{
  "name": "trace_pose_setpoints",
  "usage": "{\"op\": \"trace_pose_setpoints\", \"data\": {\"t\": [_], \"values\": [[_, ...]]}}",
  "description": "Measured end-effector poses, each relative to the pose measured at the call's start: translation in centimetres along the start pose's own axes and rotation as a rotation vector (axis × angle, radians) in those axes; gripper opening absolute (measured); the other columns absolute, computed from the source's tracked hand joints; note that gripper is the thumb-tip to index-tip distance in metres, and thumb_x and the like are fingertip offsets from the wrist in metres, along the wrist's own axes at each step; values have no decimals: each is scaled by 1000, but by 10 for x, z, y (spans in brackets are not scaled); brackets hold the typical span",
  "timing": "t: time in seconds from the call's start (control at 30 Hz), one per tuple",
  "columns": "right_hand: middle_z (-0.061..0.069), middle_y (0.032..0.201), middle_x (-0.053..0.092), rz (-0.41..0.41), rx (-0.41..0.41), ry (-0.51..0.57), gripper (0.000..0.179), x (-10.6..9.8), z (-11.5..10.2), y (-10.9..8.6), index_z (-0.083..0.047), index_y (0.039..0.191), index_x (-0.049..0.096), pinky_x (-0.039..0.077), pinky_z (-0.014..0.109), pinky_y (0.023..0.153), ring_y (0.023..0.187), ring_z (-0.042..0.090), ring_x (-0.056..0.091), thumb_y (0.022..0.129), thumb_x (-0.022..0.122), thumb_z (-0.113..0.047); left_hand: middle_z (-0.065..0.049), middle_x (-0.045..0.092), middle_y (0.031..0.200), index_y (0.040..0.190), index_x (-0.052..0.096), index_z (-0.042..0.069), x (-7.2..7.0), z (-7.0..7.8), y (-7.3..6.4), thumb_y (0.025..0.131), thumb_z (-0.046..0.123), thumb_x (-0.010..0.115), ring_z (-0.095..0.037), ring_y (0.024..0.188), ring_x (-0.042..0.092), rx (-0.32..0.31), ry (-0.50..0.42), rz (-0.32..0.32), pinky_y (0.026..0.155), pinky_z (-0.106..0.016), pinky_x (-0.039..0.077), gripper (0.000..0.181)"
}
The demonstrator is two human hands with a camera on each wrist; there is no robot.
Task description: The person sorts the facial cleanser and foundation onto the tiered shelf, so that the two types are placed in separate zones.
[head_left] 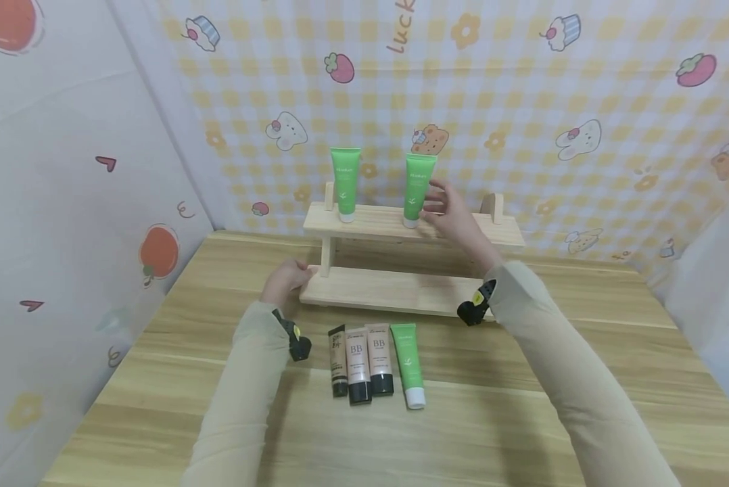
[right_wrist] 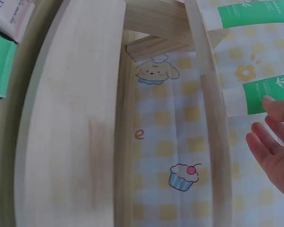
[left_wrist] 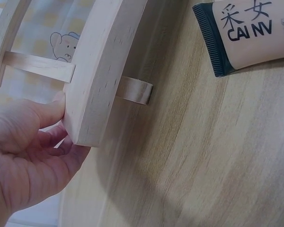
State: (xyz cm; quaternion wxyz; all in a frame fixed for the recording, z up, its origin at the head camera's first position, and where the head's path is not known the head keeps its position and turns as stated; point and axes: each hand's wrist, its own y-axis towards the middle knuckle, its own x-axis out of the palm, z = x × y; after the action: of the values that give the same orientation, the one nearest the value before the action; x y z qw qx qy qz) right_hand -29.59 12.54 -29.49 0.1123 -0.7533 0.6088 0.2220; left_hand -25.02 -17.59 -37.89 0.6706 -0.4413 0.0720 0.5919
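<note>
A two-tier wooden shelf stands on the table, and my left hand grips the left end of its lower board. In the left wrist view, the thumb of that hand is against the board's end, with fingers curled beneath. On the upper board, a green tube stands cap down near the left end. Another green tube stands cap down near the middle. My right hand is at its right side, fingers spread. In the right wrist view, the thumb touches this tube and the other fingers are apart from it.
In front of the shelf lie a dark-ended beige tube, two pinkish BB cream tubes and a green tube, caps toward me. A patterned cloth hangs behind the table; another covers the left side.
</note>
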Motion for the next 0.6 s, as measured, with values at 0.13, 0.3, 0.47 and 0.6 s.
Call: {"op": "trace_pose_setpoints", "data": {"t": [0.13,0.3,0.47,0.6], "values": [[18,131,49,83,64,30,59,1,7,-9,-5,137,33,47,39,95,116,32,52,86,62,-9,-21,44,135,132,40,-2,0,0,0,96,31,43,-35,125,41,8,7,15,105,-45,33,49],[20,123,56,134,112,23,52,1,9,-21,0,131,43,52,31,86,108,30,58,86,63,-18,-22,42,136,132,40,-3,0,1,3,96,32,42,-37,126,40,-7,32,16,106,-46,33,50],[21,111,61,121,135,74,42,4,12,-34,2,122,52,55,23,72,81,14,65,87,61,-20,-22,41,137,132,40,-3,1,2,4,96,32,42,-38,127,38,-15,47,16,106,-46,33,50],[15,96,64,66,149,55,35,8,17,-44,2,113,57,56,23,67,67,3,61,88,60,-21,-21,43,136,132,40,-2,0,2,3,96,31,42,-36,126,40,-4,43,20,105,-45,33,49]]}}
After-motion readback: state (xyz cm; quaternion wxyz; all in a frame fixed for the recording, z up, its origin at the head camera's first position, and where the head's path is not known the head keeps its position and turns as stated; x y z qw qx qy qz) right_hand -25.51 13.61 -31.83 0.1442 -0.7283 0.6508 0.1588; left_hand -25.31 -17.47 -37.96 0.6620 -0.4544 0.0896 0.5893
